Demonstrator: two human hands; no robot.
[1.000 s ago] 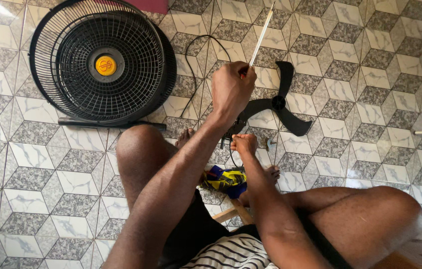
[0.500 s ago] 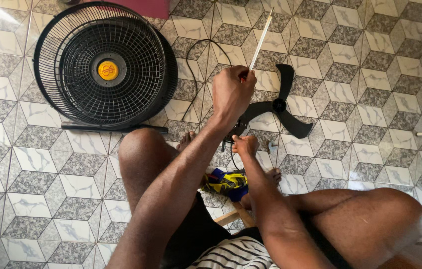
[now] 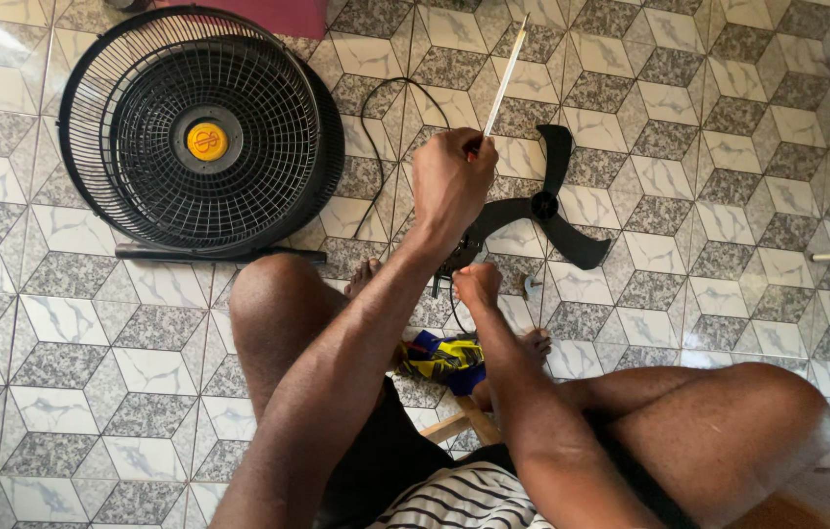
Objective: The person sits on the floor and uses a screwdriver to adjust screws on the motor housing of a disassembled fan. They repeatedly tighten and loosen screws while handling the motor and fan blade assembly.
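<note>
Hands first: your left hand (image 3: 449, 186) is fisted tight around a thin white rod (image 3: 505, 78), which juts up and away toward the far side; your right hand (image 3: 477, 284) sits just below and nearer, fingers pinched together on something small and dark that I cannot make out. Change against half a second ago: barely any; left fist holds the same height on the rod, the rod's tilt is the same, right hand stays tucked under it; view has shifted only a little; so read this as one steady hold, work still on the same spot, nothing released.

Black fan blade (image 3: 544, 206) lies flat on the tiled floor (image 3: 729, 147) just right of the hands; round fan guard (image 3: 201, 137) with yellow hub lies far left, well apart; black cable (image 3: 376, 118) loops between guard and left hand.

Hidden or unclear: the rod's lower end is inside your fist; the part under both hands is covered by fingers and wrist; a blue-and-yellow cloth (image 3: 444, 355) shows partly between your legs; a purple thing at far right is cut off by the frame; a small pale thing beside the blade is too small to name.
</note>
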